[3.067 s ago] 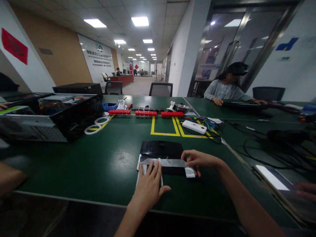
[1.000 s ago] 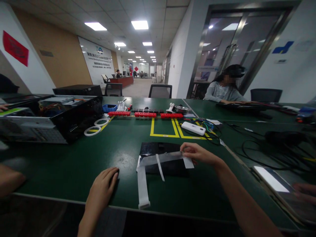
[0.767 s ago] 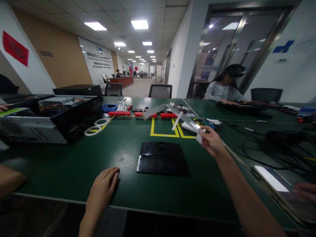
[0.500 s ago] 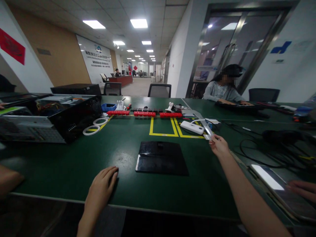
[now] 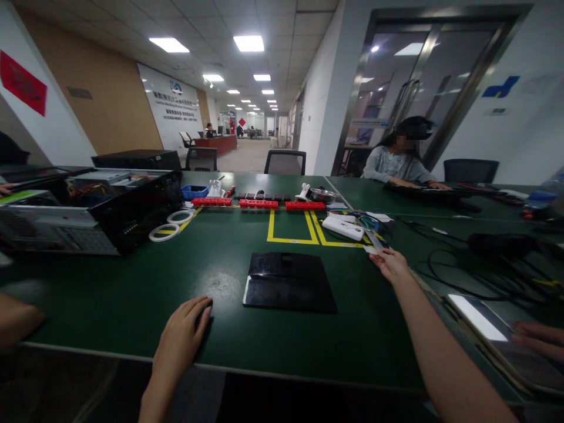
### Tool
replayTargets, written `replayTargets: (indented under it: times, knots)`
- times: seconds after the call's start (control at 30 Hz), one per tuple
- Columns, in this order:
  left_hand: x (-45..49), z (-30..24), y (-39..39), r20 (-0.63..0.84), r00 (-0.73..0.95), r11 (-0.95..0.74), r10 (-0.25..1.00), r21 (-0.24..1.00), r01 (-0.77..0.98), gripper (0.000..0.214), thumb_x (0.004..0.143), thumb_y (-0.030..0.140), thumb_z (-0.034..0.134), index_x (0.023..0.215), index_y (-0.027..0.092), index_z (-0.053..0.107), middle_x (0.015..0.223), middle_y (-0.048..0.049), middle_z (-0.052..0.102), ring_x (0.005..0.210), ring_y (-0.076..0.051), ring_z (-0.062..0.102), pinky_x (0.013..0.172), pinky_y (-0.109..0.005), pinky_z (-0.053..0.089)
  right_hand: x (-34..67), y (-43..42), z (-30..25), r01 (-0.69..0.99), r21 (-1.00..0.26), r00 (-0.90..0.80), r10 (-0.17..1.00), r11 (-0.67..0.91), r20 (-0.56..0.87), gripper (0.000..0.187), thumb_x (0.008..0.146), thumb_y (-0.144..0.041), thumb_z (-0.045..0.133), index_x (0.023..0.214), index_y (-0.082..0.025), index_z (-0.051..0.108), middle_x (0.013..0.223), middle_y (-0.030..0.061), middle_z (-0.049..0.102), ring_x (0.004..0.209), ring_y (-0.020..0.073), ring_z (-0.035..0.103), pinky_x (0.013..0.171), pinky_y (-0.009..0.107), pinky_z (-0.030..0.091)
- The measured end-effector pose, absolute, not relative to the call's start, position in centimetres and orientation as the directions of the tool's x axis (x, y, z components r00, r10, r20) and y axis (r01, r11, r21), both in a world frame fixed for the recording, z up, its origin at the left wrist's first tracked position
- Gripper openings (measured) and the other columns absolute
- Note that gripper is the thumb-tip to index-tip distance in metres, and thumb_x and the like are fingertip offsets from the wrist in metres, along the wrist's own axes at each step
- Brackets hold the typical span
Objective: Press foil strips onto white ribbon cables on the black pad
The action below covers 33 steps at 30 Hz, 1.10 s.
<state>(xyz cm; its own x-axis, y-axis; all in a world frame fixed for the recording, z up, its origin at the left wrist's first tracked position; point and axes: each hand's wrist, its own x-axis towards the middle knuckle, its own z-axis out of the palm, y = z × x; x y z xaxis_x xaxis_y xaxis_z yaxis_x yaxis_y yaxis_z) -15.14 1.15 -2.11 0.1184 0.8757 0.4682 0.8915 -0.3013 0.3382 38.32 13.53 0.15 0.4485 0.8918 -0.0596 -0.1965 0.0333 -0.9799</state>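
Green matting covers the long table (image 5: 110, 294) of an open office, with a lit corridor behind it. At far left an opened computer case (image 5: 88, 214) is seen, with two white rings (image 5: 165, 229) just beside it and a row of red strips (image 5: 258, 204) farther back. Near the front edge the left hand (image 5: 183, 335) is laid palm down on the bare mat, fingers loosely spread and nothing held. A black panel (image 5: 288, 281) lies flat to its right, apart from it and in front of a yellow tape outline (image 5: 291, 229). Farther right a white device (image 5: 343, 228) is set down, and just beside it a pale flat strip (image 5: 371, 241) lies on the mat, its near end touched by the fingertips of the right hand (image 5: 391, 265). Whether that end is pinched or merely pressed cannot be told. The step in hand is judged to be the setting-down of the strip near a tangle of cables (image 5: 462, 264). A release would call for the fingers to be lifted straight off, so that the strip is not dragged. At far right a seated person (image 5: 396, 164) and another person's hand (image 5: 540, 339) are seen.
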Motion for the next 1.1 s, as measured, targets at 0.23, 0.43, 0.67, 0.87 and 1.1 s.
replayTargets:
  times: [0.23,0.43,0.67,0.87,1.1]
  knots:
    - [-15.3,-2.4,1.3,0.456,0.118,-0.297,0.882,0.345,0.890,0.035,0.090,0.040,0.040,0.105,0.021,0.064,0.110,-0.0081,0.066,0.104,-0.025,0.059,0.091,-0.040,0.046,36.6,12.9,2.0,-0.231,-0.968,0.617,0.784,0.098,-0.068,0.039,0.065,-0.011,0.061,0.074,-0.023,0.026,0.073,-0.0049,0.046,0.048,0.0073,0.053,0.036,0.017,0.046]
    - [-15.3,-2.6,1.3,0.451,0.121,-0.300,0.884,0.350,0.888,0.034,0.090,0.039,0.040,0.106,0.021,0.064,0.110,-0.0074,0.066,0.106,-0.024,0.058,0.093,-0.040,0.044,33.8,12.1,5.3,-0.256,-0.947,0.543,0.840,0.192,0.023,0.036,0.064,-0.010,0.058,0.087,-0.026,0.036,0.071,-0.0054,0.046,0.047,0.0035,0.044,0.035,0.007,0.034]
    - [-15.3,-2.5,1.3,0.439,0.114,-0.288,0.891,0.353,0.890,0.034,0.090,0.038,0.041,0.107,0.020,0.064,0.111,-0.0076,0.065,0.106,-0.024,0.058,0.092,-0.040,0.045,29.6,8.5,8.8,-0.098,-0.966,0.093,0.968,0.241,0.232,0.042,0.067,-0.029,0.064,0.101,-0.030,0.039,0.063,-0.0086,0.040,0.037,0.0018,0.024,0.032,0.010,0.018]
    - [-15.2,-2.5,1.3,0.441,0.109,-0.286,0.891,0.358,0.889,0.033,0.090,0.039,0.041,0.107,0.022,0.064,0.111,-0.0071,0.065,0.106,-0.024,0.058,0.093,-0.039,0.045,27.2,7.3,7.0,-0.025,-0.999,-0.453,0.892,-0.025,-0.011,0.044,0.073,-0.034,0.064,0.102,-0.025,0.032,0.053,-0.0102,0.045,0.032,0.0063,0.038,0.029,0.013,0.026]
    - [-15.3,-2.4,1.3,0.449,0.108,-0.291,0.887,0.362,0.886,0.033,0.089,0.039,0.041,0.106,0.022,0.064,0.110,-0.0065,0.066,0.106,-0.024,0.058,0.092,-0.039,0.045,26.9,7.8,4.9,0.220,-0.948,-0.698,0.643,-0.229,-0.317,0.040,0.076,-0.031,0.062,0.102,-0.020,0.034,0.059,-0.0045,0.058,0.038,0.0086,0.050,0.030,0.012,0.034]
